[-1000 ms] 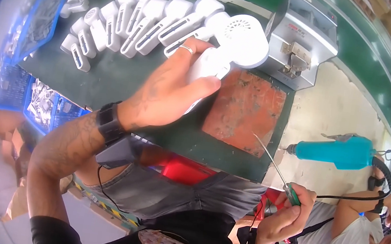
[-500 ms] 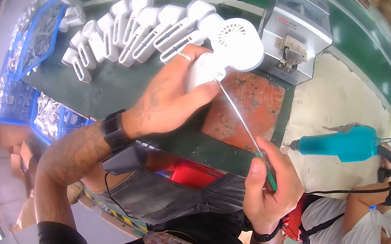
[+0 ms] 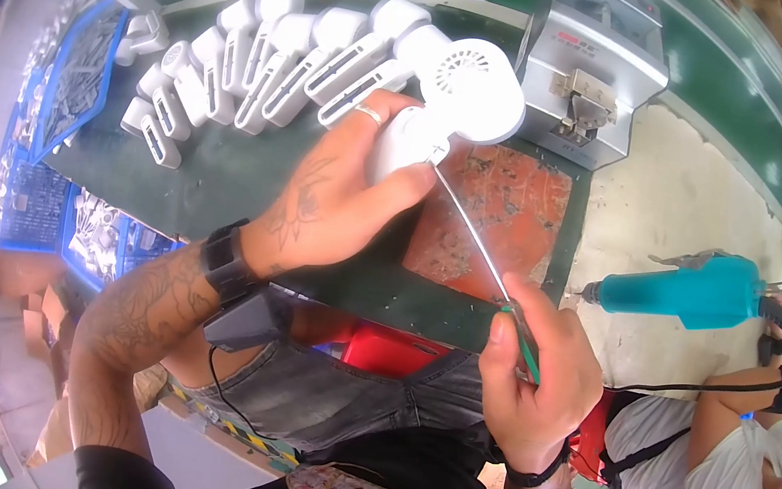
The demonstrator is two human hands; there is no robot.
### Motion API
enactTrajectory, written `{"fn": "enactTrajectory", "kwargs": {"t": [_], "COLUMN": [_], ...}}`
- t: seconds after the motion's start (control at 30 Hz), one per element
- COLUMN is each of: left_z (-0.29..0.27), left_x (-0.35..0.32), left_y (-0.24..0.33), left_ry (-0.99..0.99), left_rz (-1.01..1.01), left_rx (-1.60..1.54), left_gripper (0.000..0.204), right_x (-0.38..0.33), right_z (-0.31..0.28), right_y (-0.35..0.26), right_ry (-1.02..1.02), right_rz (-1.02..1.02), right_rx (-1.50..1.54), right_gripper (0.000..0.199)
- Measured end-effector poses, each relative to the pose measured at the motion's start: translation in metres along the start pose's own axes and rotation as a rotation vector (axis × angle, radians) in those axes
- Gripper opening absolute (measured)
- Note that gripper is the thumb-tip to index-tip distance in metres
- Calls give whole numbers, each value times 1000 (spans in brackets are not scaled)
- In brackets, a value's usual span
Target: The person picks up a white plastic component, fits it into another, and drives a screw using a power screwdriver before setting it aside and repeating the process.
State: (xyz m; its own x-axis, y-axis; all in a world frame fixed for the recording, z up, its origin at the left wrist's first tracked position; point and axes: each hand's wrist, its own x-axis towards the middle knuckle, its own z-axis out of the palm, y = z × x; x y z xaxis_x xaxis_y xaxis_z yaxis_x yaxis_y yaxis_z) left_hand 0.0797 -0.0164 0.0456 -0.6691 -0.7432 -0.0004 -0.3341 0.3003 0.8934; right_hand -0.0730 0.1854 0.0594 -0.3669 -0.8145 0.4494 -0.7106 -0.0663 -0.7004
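My left hand [image 3: 343,192] is closed round the handle of a white plastic device with a round, slotted grille head, like a hair dryer or handheld fan [image 3: 475,90]. Its head points away from me, over the bench. In my right hand [image 3: 542,384] is a screwdriver [image 3: 477,242] with a green handle and a long thin shaft. The shaft slants up and left, its tip at the joint between head and handle, close to my left thumb. Glare washes out the white surface there, so the exact contact is unclear.
Several similar white units [image 3: 287,57] lie in a row at the back left. A silver machine [image 3: 594,72] stands behind the red-brown mat [image 3: 496,220]. To the right lies a teal power tool [image 3: 683,288] with a black cable. Blue bins [image 3: 95,231] hold parts. A co-worker [image 3: 682,460] sits at right.
My right hand and the screwdriver handle have shifted slightly left. The tip stays at the same joint, and my left hand holds the white device almost unmoved.
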Motion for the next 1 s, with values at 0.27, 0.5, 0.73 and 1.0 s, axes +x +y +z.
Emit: {"fn": "enactTrajectory", "kwargs": {"t": [0.27, 0.5, 0.73, 1.0], "left_z": [0, 1, 2, -4], "left_x": [-1, -2, -2, -3], "left_y": [10, 11, 12, 7], "left_ry": [44, 109, 136, 90], "left_rz": [50, 179, 211, 109], "left_rx": [134, 233, 258, 163], "left_gripper": [48, 46, 44, 49], "right_x": [-2, 4, 6, 6], "right_z": [2, 3, 4, -3], "right_y": [-2, -4, -2, 2], "right_ry": [-49, -38, -40, 6], "right_rz": [-84, -49, 7, 66], "right_rx": [-119, -10, 99, 133], "right_gripper": [32, 31, 27, 26]}}
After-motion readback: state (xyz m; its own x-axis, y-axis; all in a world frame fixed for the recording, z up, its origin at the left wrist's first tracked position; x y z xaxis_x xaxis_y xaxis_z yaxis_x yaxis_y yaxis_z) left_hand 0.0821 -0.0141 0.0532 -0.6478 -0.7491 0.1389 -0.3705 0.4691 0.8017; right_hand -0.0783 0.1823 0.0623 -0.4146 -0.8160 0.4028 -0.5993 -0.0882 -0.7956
